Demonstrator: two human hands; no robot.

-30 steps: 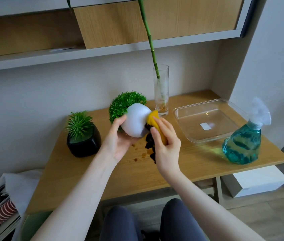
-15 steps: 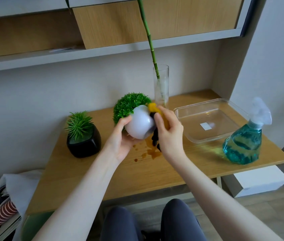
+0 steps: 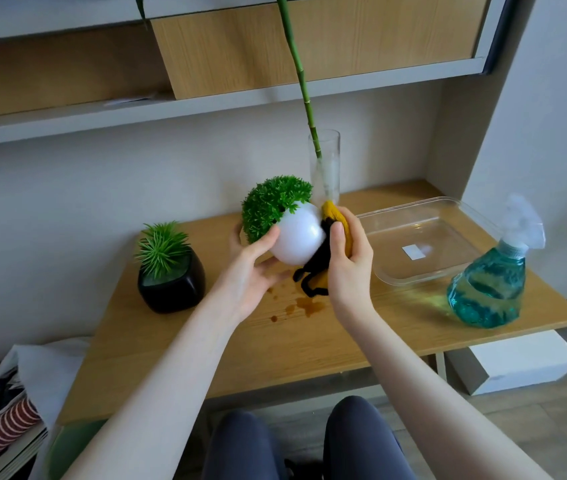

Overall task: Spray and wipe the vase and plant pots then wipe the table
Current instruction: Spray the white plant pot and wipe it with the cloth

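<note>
My left hand holds a round white plant pot with a bushy green plant, tilted to the left above the wooden table. My right hand grips a yellow and black cloth and presses it against the pot's right side. A black pot with a spiky green plant stands at the left. Behind my hands stands a tall glass vase holding a green stalk. A spray bottle of blue-green liquid stands at the right. Brown drops lie on the table below the pot.
A clear plastic tray lies between the vase and the spray bottle. Shelves and a wooden cabinet hang above the table. A white box sits on the floor under the right end. Bags and books lie at the lower left.
Both hands have lifted the white pot slightly and moved it right. The cloth has slid up along the pot's right side. More of the brown drops on the table now show.
</note>
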